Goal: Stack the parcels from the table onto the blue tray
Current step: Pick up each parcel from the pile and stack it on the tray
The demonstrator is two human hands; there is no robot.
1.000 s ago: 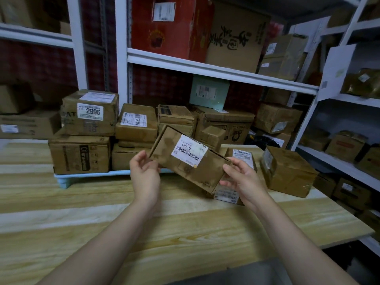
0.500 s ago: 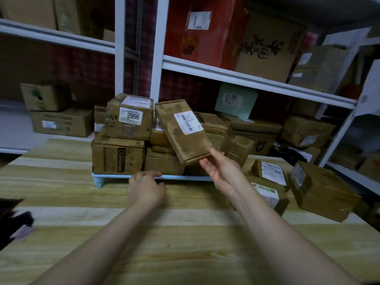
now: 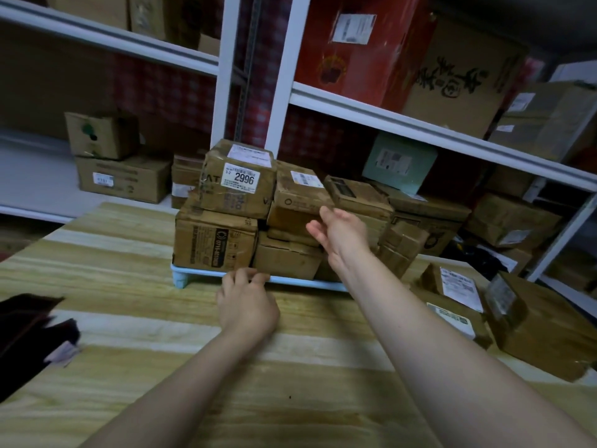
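- Right hand point(image 3: 342, 234): we see it raised in front of the stack, fingers straight and slightly spread, holding nothing. Its fingertips lie just below the flat parcel point(image 3: 298, 194) on top of the middle column.
- Left hand point(image 3: 247, 303): it lies low over the table point(image 3: 161, 350) with fingers curled, their tips at the front rim of the blue tray point(image 3: 307, 281). We cannot tell whether they grip the rim.
- Stack: just beyond both hands, parcels fill the tray in layers. The box marked 2996 point(image 3: 240, 181) sits on top, up and left of the right hand.
- Unstacked parcels: to the right of the right forearm, on the table, we see a labelled parcel point(image 3: 452, 286), a second parcel point(image 3: 452, 321) touching it in front, and a large box point(image 3: 542, 324) farther right.
- Dark bundle point(image 3: 26, 321): well left of the left hand, at the table's edge.
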